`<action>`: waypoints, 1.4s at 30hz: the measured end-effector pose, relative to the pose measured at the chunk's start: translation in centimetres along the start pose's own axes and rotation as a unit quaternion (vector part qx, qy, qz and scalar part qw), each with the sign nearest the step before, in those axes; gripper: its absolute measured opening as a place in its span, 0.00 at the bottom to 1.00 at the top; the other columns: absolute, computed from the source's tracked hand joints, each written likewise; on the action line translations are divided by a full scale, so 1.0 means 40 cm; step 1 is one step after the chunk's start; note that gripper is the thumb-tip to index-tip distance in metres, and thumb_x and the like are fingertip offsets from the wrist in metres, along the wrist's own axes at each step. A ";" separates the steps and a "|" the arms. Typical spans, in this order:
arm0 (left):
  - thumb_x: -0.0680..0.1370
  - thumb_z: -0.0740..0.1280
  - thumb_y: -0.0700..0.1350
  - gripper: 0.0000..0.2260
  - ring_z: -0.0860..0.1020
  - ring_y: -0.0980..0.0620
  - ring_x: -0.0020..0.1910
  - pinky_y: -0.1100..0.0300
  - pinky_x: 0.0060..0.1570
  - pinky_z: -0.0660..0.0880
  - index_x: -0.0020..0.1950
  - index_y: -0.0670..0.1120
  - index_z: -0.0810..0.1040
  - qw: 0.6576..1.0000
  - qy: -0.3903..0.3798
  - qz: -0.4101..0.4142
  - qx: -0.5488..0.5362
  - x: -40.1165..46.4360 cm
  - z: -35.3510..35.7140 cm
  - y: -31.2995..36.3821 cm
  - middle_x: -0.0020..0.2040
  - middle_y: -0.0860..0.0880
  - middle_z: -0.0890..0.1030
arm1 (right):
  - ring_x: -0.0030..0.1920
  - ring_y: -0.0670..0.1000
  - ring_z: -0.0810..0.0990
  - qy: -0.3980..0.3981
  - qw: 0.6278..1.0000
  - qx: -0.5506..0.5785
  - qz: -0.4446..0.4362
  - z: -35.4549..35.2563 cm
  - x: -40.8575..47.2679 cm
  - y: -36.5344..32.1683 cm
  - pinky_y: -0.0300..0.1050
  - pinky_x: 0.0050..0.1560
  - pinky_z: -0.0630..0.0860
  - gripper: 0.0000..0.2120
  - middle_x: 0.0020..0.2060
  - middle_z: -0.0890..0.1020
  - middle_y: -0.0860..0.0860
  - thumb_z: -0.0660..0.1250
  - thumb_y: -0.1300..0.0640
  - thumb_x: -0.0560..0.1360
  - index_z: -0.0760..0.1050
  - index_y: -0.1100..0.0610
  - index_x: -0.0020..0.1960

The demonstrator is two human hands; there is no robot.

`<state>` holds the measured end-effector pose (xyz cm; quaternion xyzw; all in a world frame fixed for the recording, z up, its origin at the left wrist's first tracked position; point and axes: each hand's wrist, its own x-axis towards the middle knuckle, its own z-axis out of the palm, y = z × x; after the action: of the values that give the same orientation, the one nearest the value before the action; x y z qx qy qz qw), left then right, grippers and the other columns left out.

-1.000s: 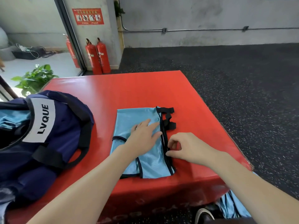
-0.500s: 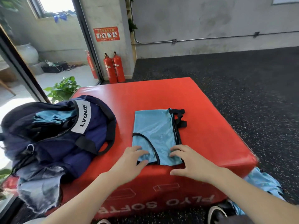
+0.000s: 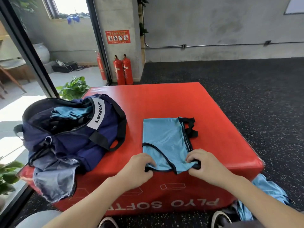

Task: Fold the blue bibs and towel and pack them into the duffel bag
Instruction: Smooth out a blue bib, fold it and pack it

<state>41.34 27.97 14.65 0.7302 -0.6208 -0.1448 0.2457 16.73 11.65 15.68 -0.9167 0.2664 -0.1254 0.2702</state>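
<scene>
Counter (image 3: 164, 102) — red padded block filling centre frame, "PLYO SOFT" printed on its near face. Duffel bag (image 3: 72, 134), navy, lettered "LVQUE", lies open at left of frame on the counter's left edge, with blue fabric (image 3: 69, 111) inside. Blue bib (image 3: 164, 139), black-trimmed, lies folded flat at centre-right on the counter. Left hand (image 3: 139, 168) pinches the bib's near-left corner; right hand (image 3: 204, 165) grips its near-right corner — both at lower centre. More blue cloth (image 3: 269, 191) lies on the floor, lower right.
</scene>
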 end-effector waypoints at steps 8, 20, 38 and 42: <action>0.74 0.72 0.47 0.03 0.72 0.60 0.29 0.61 0.35 0.71 0.41 0.52 0.84 0.984 0.049 -0.095 -0.142 0.021 -0.054 0.043 0.31 0.56 0.79 | 0.28 0.45 0.65 0.034 0.990 0.131 0.045 -0.068 0.012 -0.023 0.41 0.31 0.62 0.05 0.28 0.73 0.46 0.72 0.58 0.71 0.77 0.50 0.40; 0.74 0.69 0.54 0.14 0.69 0.52 0.34 0.54 0.39 0.66 0.34 0.46 0.78 0.925 0.139 -0.160 -0.314 0.129 -0.100 0.051 0.31 0.49 0.71 | 0.33 0.50 0.74 0.175 0.971 0.134 0.094 -0.080 0.146 -0.064 0.49 0.36 0.71 0.09 0.33 0.79 0.53 0.69 0.53 0.77 0.74 0.57 0.41; 0.76 0.72 0.47 0.16 0.77 0.55 0.37 0.72 0.31 0.70 0.62 0.50 0.73 0.947 0.100 -0.235 -0.195 0.245 0.006 -0.029 0.49 0.50 0.81 | 0.37 0.50 0.73 0.092 0.974 0.021 0.207 0.008 0.355 0.075 0.44 0.33 0.63 0.16 0.37 0.75 0.50 0.63 0.49 0.82 0.66 0.55 0.40; 0.81 0.65 0.42 0.19 0.71 0.56 0.27 0.71 0.26 0.68 0.71 0.52 0.68 0.949 0.144 -0.210 -0.186 0.250 0.016 -0.041 0.41 0.51 0.79 | 0.39 0.52 0.76 0.069 0.974 -0.008 0.216 0.009 0.370 0.082 0.49 0.37 0.66 0.15 0.38 0.77 0.51 0.62 0.47 0.82 0.68 0.55 0.42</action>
<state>44.23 18.26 14.17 0.7982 -0.3736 -0.1996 0.4282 27.72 1.23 14.80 -0.8287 0.4773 -0.1250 0.2644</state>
